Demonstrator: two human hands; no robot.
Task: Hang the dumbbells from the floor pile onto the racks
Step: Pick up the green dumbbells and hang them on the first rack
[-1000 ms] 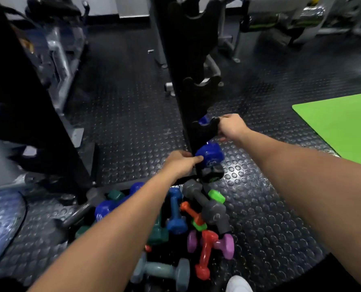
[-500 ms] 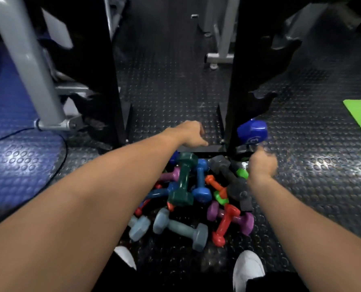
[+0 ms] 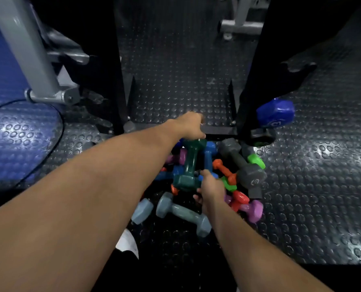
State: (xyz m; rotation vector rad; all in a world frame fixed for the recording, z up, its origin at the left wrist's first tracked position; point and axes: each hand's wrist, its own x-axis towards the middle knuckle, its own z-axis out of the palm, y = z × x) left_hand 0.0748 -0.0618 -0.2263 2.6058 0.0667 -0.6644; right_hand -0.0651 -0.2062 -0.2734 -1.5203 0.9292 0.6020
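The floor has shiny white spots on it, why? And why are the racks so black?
Head view: ceiling light glares off the bumpy rubber floor, brightest at right. The racks sit in shadow, so their details vanish. The arms look huge near the edges: wide-lens stretch. The left hand looks slightly soft.

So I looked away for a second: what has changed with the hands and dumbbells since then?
Both hands left the rack. The right hand let go of the hung blue dumbbell and dropped into the floor pile. The left hand moved to the far end of the dark green dumbbell; whether it grips it is unclear. The blue dumbbell stayed on the right rack, the pile unchanged.
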